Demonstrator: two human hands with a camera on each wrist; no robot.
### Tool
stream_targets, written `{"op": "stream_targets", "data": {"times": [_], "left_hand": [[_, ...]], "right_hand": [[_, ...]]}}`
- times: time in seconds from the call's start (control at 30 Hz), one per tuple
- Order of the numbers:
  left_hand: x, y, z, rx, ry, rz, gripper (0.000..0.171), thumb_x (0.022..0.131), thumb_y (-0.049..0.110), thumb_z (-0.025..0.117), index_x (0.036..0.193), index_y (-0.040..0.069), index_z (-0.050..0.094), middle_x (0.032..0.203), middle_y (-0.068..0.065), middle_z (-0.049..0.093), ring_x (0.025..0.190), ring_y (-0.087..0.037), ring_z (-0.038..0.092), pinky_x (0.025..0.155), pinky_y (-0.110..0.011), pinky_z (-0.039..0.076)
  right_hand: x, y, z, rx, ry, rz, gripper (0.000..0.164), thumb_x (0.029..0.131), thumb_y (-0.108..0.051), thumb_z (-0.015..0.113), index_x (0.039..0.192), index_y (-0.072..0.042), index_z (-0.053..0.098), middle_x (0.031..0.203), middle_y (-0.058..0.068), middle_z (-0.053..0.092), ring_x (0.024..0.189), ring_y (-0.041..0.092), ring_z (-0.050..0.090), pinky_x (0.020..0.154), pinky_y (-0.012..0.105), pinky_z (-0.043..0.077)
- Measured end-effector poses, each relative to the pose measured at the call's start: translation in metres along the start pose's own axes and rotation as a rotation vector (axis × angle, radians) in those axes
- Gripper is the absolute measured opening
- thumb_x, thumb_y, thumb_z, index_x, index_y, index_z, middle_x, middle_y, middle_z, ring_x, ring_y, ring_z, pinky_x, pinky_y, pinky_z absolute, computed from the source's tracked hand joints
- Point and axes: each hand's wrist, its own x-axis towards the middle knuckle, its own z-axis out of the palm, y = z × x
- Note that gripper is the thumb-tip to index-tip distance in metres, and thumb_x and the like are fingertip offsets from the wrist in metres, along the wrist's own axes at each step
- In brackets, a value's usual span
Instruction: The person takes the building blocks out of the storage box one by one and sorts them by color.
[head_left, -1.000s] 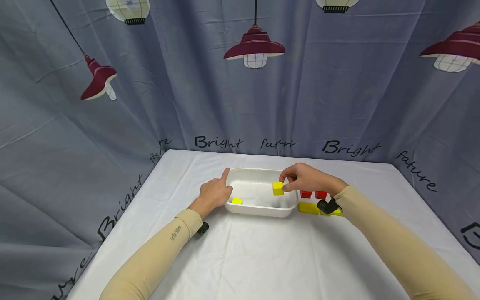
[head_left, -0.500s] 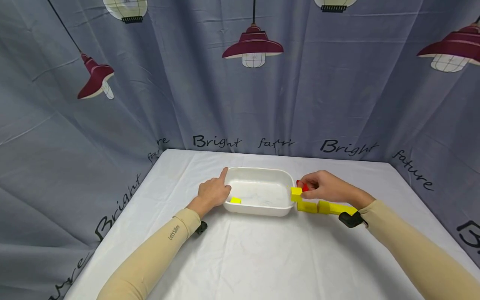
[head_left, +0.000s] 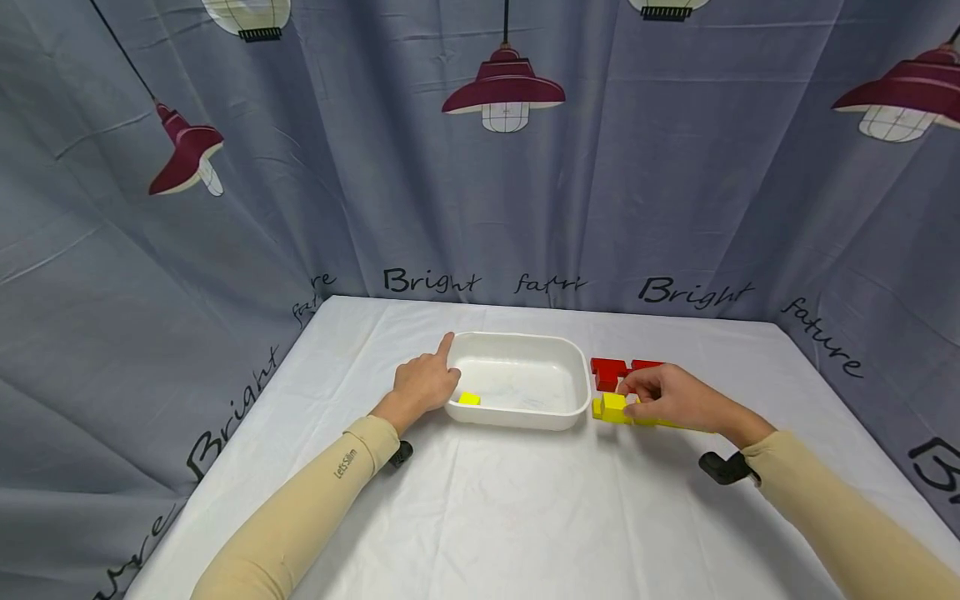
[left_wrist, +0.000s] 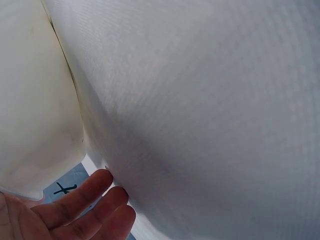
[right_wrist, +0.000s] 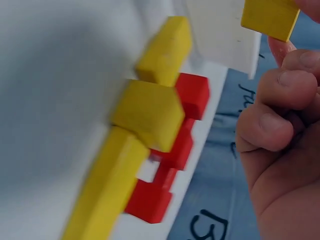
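Observation:
My left hand (head_left: 424,383) rests at the left end of a white tray (head_left: 517,422), its index finger straight along the rim. In the left wrist view the other fingers (left_wrist: 95,205) lie loosely extended beside the tray wall (left_wrist: 40,100). One yellow block (head_left: 469,398) lies inside the tray's near left corner. Right of the tray, my right hand (head_left: 678,398) pinches a yellow cube (right_wrist: 270,19) between thumb and index finger. The held cube is above a row of yellow blocks (right_wrist: 150,112) on the table, apart from them in the right wrist view.
Behind the yellow row stand several red blocks (head_left: 607,372), partly hidden by the right hand. A white cloth (head_left: 517,508) covers the table. A grey-blue curtain (head_left: 420,200) with printed lamps hangs behind its far edge.
The right hand has moved right with the yellow cube, from over the tray to above the yellow row. The red blocks show more now. The left hand stays at the tray.

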Motion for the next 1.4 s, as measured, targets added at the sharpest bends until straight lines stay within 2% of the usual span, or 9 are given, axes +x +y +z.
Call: {"op": "stream_targets", "data": {"times": [0.27,0.5,0.93,1.2,1.4], "left_hand": [[0.001,-0.001,0.0,0.002,-0.012,-0.002,0.07,0.099,0.035,0.042,0.163,0.022,0.017,0.111,-0.016,0.072,0.075,-0.025,0.061,0.068,-0.045,0.049],[0.0,-0.002,0.0,0.0,-0.027,-0.014,0.069,0.099,0.036,0.042,0.163,0.023,0.016,0.117,-0.015,0.071,0.081,-0.026,0.064,0.071,-0.045,0.05],[0.002,-0.001,-0.005,0.009,-0.016,-0.013,0.07,0.1,0.036,0.042,0.163,0.023,0.015,0.113,-0.015,0.071,0.076,-0.025,0.061,0.069,-0.045,0.05],[0.002,0.0,-0.004,0.001,-0.011,-0.007,0.07,0.1,0.035,0.043,0.163,0.023,0.016,0.113,-0.015,0.071,0.077,-0.025,0.061,0.069,-0.045,0.05],[0.002,0.0,0.0,0.005,-0.02,-0.006,0.07,0.1,0.036,0.043,0.163,0.024,0.015,0.113,-0.015,0.071,0.078,-0.025,0.062,0.069,-0.045,0.05]], "right_hand": [[-0.005,0.014,0.015,-0.068,0.044,0.079,0.023,0.081,-0.018,0.081,0.1,-0.01,0.071,0.065,-0.001,0.045,0.063,0.015,0.046,0.055,0.025,0.037],[-0.005,0.025,0.026,-0.115,0.062,0.082,0.026,0.08,-0.022,0.084,0.1,-0.01,0.071,0.065,-0.001,0.046,0.063,0.016,0.047,0.054,0.025,0.036],[-0.002,0.014,0.028,-0.26,0.046,0.177,0.034,0.078,-0.023,0.085,0.107,-0.01,0.074,0.073,-0.001,0.057,0.072,0.016,0.051,0.059,0.025,0.046],[-0.001,0.014,0.026,-0.281,0.039,0.175,0.035,0.078,-0.024,0.084,0.109,-0.01,0.075,0.073,-0.002,0.059,0.071,0.016,0.052,0.058,0.025,0.046],[-0.001,0.008,0.02,-0.261,0.039,0.134,0.035,0.079,-0.025,0.084,0.109,-0.011,0.075,0.068,-0.001,0.055,0.065,0.016,0.05,0.054,0.024,0.043]]}}
